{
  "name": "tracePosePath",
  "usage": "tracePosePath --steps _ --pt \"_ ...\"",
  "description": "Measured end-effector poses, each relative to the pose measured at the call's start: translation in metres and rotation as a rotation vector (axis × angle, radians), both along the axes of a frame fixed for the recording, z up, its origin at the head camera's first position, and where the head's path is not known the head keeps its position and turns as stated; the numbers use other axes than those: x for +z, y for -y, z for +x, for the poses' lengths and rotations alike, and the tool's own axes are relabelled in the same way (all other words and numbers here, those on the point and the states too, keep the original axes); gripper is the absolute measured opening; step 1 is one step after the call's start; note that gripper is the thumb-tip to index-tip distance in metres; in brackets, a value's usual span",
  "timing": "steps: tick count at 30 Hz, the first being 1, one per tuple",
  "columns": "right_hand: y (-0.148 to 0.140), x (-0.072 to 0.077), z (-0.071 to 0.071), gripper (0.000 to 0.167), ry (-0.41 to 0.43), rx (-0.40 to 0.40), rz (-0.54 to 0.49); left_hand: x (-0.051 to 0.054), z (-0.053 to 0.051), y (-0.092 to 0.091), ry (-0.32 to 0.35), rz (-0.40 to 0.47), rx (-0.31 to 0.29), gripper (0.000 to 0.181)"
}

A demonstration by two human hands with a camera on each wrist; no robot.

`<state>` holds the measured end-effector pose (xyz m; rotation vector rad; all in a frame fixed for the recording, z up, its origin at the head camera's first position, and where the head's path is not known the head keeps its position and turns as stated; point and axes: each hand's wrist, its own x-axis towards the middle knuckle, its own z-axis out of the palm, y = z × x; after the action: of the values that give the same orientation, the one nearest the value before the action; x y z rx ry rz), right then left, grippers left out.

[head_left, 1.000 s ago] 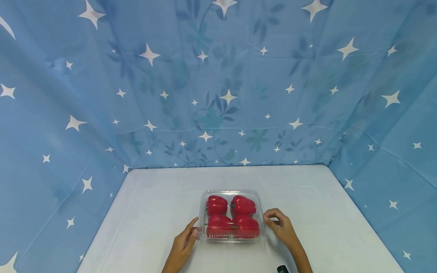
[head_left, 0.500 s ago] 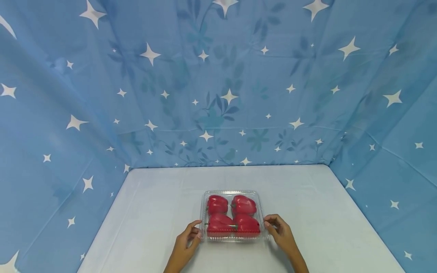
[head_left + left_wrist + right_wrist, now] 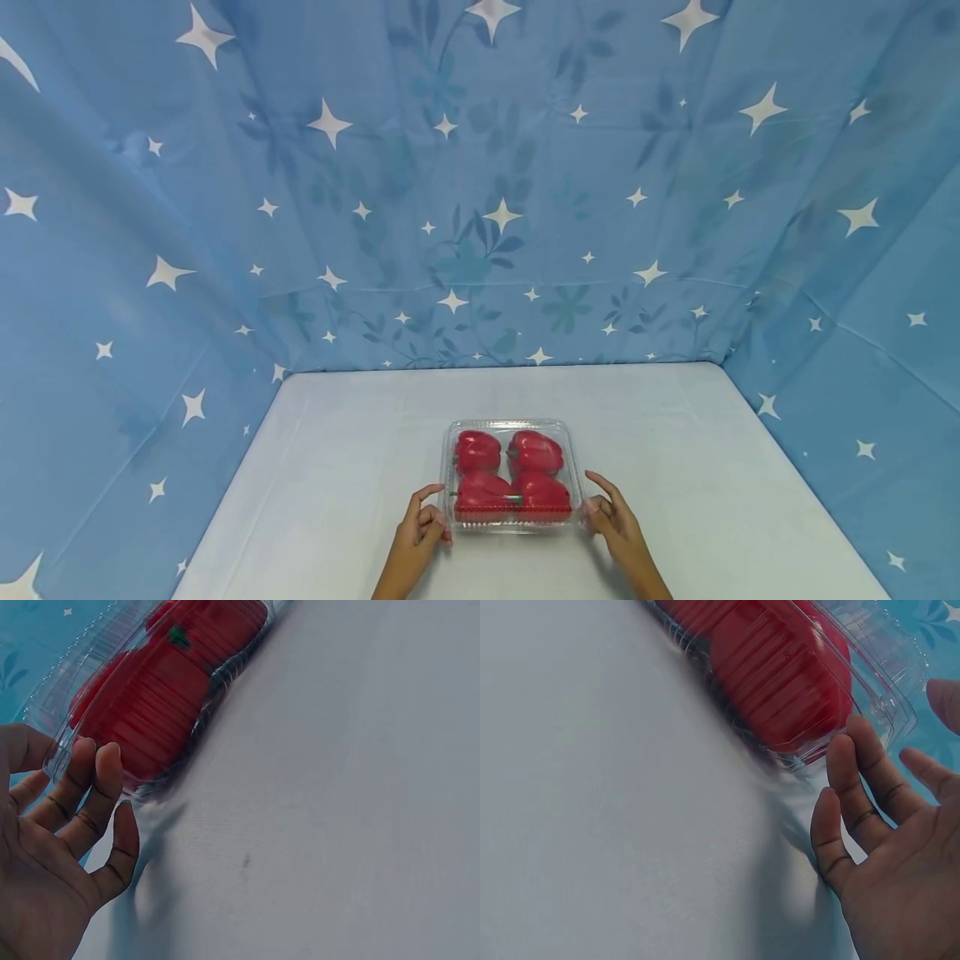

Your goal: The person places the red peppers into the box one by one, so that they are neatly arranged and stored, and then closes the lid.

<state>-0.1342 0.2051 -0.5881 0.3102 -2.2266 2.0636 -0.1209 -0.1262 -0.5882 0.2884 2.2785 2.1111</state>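
Note:
A clear plastic clamshell box (image 3: 512,423) sits on the white table with several red bell peppers (image 3: 477,492) inside. Its lid lies over the peppers. At its front left corner, my left hand (image 3: 422,533) touches the rim and side with loosely bent fingertips (image 3: 109,754). My right hand (image 3: 617,527) is at the front right corner, middle fingertips (image 3: 844,746) against the plastic. Its index finger points up, away from the box. The left wrist view shows one green pepper stem (image 3: 178,636) through the ribbed wall.
White cloth covers the table (image 3: 360,433), which reaches back to a blue curtain (image 3: 480,250) with stars and leaf prints. The curtain also hangs along the left and right sides.
My right index finger has lifted off the box's right edge and straightened. Both hands have shifted slightly toward the box's front corners. The box has barely moved.

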Motion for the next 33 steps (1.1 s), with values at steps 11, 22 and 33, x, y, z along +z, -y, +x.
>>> tracePosePath --steps 11,22,33 --pt "-0.0037 0.0014 0.0051 0.057 0.135 0.144 -0.040 -0.0021 -0.0022 0.0009 0.055 0.140 -0.081 0.048" --pt "-0.0019 0.0007 0.0017 0.054 0.171 0.096 -0.011 0.0015 -0.0042 0.0037 0.117 0.128 -0.091 0.054" --pt "-0.0016 0.0036 0.0043 0.054 0.187 0.096 -0.031 0.0001 -0.0043 0.0011 0.131 0.146 -0.065 0.054"
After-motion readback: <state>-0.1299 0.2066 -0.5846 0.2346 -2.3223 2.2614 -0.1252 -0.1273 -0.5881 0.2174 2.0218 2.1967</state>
